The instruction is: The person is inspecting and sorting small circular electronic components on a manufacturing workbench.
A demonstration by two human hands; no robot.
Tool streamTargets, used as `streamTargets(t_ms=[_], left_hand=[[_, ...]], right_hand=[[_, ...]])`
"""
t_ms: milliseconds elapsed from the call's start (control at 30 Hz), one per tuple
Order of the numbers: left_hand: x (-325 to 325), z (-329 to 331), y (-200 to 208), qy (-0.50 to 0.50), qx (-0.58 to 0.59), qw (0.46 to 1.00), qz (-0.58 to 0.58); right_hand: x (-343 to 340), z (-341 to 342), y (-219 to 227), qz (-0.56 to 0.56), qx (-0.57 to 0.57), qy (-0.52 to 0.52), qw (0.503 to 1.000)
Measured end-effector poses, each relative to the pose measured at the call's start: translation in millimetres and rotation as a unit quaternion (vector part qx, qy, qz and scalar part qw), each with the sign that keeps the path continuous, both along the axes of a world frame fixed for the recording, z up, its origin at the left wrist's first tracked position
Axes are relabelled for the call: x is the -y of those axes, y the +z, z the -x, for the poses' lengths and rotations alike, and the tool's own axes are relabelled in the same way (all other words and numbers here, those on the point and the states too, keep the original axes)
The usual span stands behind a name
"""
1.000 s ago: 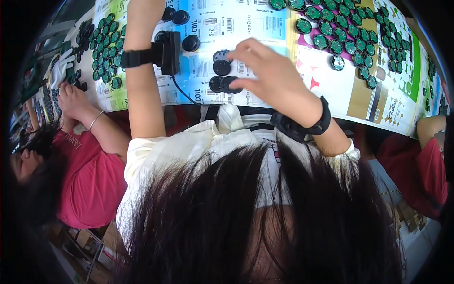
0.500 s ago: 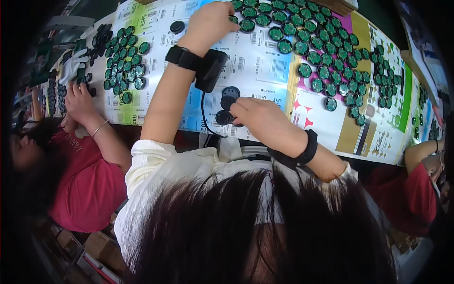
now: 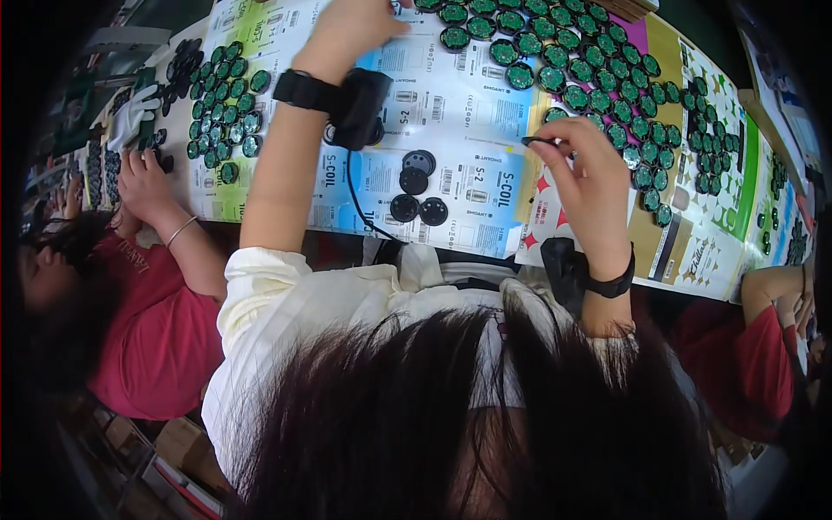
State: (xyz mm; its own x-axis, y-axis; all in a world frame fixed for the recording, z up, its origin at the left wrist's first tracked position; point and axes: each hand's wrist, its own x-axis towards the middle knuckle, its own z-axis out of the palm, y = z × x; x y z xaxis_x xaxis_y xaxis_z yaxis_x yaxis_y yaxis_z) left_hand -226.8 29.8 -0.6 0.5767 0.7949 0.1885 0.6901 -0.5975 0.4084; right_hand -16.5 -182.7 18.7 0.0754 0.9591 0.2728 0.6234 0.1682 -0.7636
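Note:
My right hand [image 3: 589, 169] is raised over the sheet-covered table, a thin black disc [image 3: 539, 140] seen edge-on between thumb and finger. Just beyond that disc begins a crowd of round black pieces with green circuit boards [image 3: 555, 80]. My left hand [image 3: 360, 30] reaches to the far edge of the picture, which cuts off part of it. Its thumb and finger curl round something dark that I cannot make out. Between my arms lie several loose black discs [image 3: 413, 180], two of them overlapping. Under my left wrist another dark round piece is mostly hidden.
A second group of green-board pieces [image 3: 227, 113] lies at the left, a third [image 3: 712, 139] at the right. A co-worker's hand [image 3: 149, 186] is at the table on the left; another person's arm [image 3: 771, 282] shows at the right. A black cable [image 3: 357, 195] hangs from my left wrist device.
My right hand has left the loose discs and moved right and up, lifting a black disc. My left hand has drawn left and farther away from the green-board pieces.

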Motion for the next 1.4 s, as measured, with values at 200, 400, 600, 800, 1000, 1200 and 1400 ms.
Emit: streamTargets(t_ms=[200, 400, 600, 800, 1000, 1200, 1400], left_hand=[[-23.6, 13.8, 12.3, -0.052, -0.047, 0.985, 0.155], [-40.3, 15.6, -4.9, -0.091, -0.045, 0.961, 0.256], [-30.4, 30.0, -4.7, -0.08, -0.03, 0.962, 0.259], [37.8, -6.2, 37.6, 0.007, 0.264, 0.821, 0.506], [103.1, -28.4, 63.2, -0.061, 0.387, 0.714, 0.58], [138.5, -39.8, 72.8, -0.097, 0.475, 0.696, 0.529], [155.5, -52.1, 79.2, -0.059, 0.479, 0.723, 0.495]], right_hand=[[4.2, -9.2, -3.0, 0.006, -0.039, -0.028, 0.999], [7.9, -2.8, -10.2, 0.039, -0.099, -0.057, 0.993], [8.3, -5.8, -5.3, 0.008, -0.059, -0.027, 0.998], [7.1, -14.9, 5.5, -0.024, -0.127, -0.028, 0.991], [12.7, -14.0, 35.6, -0.094, -0.19, 0.034, 0.977], [25.2, -2.2, 46.3, -0.092, -0.328, -0.029, 0.94], [30.0, 2.3, 52.1, -0.084, -0.305, -0.025, 0.948]])
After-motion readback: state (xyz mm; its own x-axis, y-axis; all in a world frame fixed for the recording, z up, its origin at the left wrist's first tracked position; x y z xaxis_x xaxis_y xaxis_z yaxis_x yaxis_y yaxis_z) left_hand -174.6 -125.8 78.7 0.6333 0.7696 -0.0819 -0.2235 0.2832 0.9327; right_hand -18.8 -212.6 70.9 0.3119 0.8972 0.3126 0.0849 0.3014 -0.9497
